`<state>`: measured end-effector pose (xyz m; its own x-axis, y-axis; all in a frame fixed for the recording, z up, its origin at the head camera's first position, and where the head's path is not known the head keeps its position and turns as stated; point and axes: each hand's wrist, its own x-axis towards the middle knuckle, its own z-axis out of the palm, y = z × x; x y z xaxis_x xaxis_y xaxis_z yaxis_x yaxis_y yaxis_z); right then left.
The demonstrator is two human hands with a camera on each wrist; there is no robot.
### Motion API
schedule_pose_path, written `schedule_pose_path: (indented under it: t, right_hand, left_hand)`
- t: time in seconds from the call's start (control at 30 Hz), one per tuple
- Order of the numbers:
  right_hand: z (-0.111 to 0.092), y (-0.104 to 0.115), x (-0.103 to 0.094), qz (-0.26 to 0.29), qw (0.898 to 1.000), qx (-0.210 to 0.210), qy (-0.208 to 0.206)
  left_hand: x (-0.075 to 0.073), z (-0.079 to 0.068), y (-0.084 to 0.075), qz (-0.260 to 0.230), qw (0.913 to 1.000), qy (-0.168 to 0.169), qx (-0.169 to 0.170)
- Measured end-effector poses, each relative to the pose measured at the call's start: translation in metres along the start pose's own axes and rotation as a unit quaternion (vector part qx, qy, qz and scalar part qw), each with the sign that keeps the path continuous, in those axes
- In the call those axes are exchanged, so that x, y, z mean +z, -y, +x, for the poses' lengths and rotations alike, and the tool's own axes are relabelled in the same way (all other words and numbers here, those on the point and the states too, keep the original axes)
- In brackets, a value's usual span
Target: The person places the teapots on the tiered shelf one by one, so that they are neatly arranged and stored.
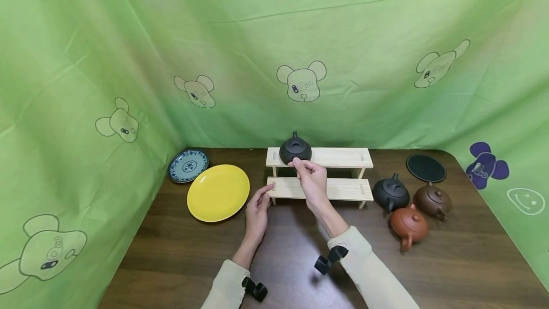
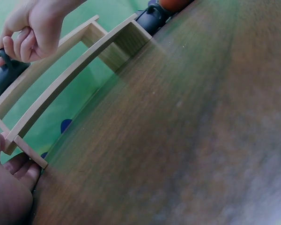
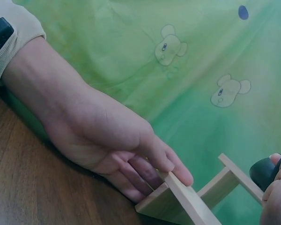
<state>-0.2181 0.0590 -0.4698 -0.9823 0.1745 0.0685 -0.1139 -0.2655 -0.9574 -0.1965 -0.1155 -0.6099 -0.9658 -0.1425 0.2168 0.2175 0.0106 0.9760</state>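
A black teapot sits at the left end of the upper tier of a two-tier wooden stand. My right hand pinches its near-side handle, which also shows in the left wrist view, where fingers of the right hand curl by the handle. Low at the stand's left end, my left hand holds the lower tier. The right wrist view has that left hand with fingers over the board's edge and others against the leg.
Right of the stand are another black teapot, a reddish-orange teapot, a brown teapot and a dark round plate. Left of it lie a yellow plate and a blue patterned plate. Green cloth hangs behind the table.
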Motion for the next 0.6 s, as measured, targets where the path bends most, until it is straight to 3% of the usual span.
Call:
schedule_pose_path:
  t: [0.33, 0.6]
  right_hand:
    - [0.0007, 0.0024, 0.0039, 0.005, 1.0, 0.017, -0.001]
    - [0.0019, 0.0037, 0.0001, 0.009, 0.998, 0.057, 0.023]
  left_hand:
    - [0.0008, 0.0007, 0.0004, -0.003, 0.9999, 0.0, -0.01]
    - [-0.0002, 0.0003, -0.0007, 0.001, 0.9999, 0.001, -0.013]
